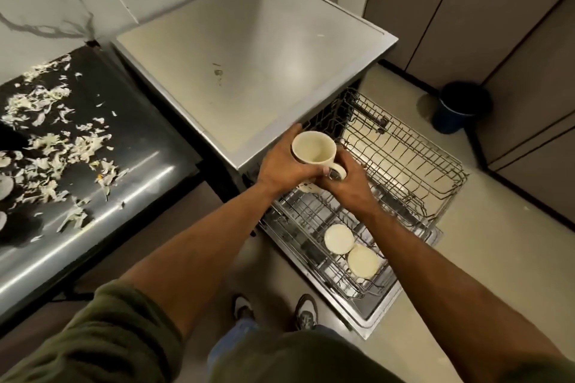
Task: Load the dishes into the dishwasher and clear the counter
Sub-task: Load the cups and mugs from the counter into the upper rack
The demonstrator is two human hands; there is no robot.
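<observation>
The mug (314, 148) is in both your hands, upright with its mouth open to you, above the corner where the dishwasher top (249, 50) meets the pulled-out upper rack (404, 158). Your left hand (281, 169) wraps its fingers round the mug body, and your right hand (345, 185) is closed at the handle. Nearest to you, the lower rack (311, 246) already carries two pale round dishes (339, 239), side by side and touching at the rims. The upper rack looks bare, so I judge the loading is started but not far along. This mug has still to be turned over and set down. To your left, the dark counter (124, 140) is strewn with pale vegetable scraps (46, 140), so clearing is not done. Farther off, a dark bin (463, 106) stands on the floor near the cabinets, well apart from the racks.
</observation>
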